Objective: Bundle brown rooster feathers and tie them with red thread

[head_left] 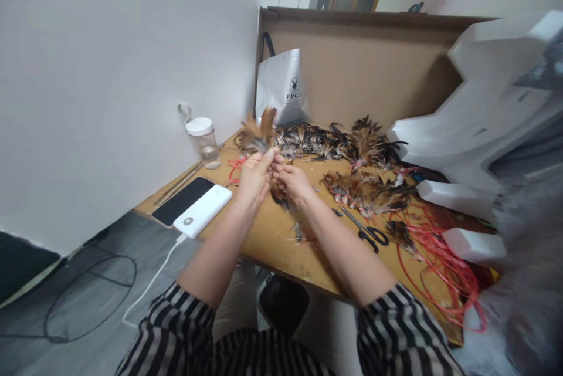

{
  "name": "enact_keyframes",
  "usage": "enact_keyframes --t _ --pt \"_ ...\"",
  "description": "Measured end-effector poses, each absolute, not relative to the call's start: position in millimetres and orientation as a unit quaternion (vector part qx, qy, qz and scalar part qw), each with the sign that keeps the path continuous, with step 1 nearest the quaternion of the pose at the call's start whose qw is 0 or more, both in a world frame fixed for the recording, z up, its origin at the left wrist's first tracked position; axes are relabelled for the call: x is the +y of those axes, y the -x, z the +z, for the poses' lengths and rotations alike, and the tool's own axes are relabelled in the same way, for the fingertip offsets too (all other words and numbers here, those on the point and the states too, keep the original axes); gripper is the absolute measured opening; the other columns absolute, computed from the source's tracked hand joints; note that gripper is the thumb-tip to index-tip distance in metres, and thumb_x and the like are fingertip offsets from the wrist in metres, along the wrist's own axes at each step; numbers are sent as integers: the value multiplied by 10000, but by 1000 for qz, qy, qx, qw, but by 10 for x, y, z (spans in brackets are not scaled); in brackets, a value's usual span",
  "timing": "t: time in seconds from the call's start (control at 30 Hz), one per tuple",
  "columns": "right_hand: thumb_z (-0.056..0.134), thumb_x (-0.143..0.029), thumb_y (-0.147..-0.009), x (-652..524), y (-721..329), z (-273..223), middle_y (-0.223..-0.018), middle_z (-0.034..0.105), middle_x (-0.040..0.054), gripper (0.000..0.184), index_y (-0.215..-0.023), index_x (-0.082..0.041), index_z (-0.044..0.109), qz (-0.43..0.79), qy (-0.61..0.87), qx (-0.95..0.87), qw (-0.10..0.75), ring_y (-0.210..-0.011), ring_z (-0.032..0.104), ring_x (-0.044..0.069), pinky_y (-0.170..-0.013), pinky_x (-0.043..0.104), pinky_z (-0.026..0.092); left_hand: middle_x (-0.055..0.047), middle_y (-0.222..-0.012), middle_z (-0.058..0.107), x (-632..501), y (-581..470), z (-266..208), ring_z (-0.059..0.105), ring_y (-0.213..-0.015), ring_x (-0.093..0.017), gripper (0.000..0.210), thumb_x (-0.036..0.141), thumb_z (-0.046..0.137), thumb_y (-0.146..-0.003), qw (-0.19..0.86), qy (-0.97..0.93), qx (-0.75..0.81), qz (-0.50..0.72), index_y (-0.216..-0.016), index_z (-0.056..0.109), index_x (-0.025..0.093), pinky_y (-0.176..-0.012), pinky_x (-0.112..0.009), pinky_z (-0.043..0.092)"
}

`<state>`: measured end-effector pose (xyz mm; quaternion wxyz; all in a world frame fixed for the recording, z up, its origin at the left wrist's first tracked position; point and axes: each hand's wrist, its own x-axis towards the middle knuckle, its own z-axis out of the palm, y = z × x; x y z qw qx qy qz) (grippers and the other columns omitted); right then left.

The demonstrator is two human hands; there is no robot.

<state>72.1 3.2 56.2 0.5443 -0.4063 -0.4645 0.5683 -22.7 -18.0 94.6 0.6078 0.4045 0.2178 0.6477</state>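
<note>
My left hand (255, 175) is closed on a bunch of brown feathers (258, 129), whose tips fan upward above the thumb. Close against it, my right hand (291, 179) has its fingers pinched together near the lower end of the bunch. What those right fingers hold is too small to make out. Under the hands, more dark feathers (284, 197) lie on the wooden table (259, 235). Black-handled scissors (363, 228) rest to the right of my right forearm.
Feather bundles (367, 191) lie right of the hands, with a feather pile (308, 140) behind. Red plastic strips (444, 270) tangle at the right. Left stand a clear jar (206, 144), a phone (185, 201) and a white power bank (203, 210). A silver bag (279, 85) and white foam (466, 106) stand behind.
</note>
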Motion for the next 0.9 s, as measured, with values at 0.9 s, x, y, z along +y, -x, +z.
enact_keyframes --t 0.9 --pt "680 -413 -575 -166 -1232 210 -497 535 -36 322 -745 -150 607 525 443 -389 614 -405 416 54 -388 174 296 -62 -673 654 63 101 90 566 -575 -105 256 320 692 -628 646 -496 294 501 -751 669 97 -608 -223 444"
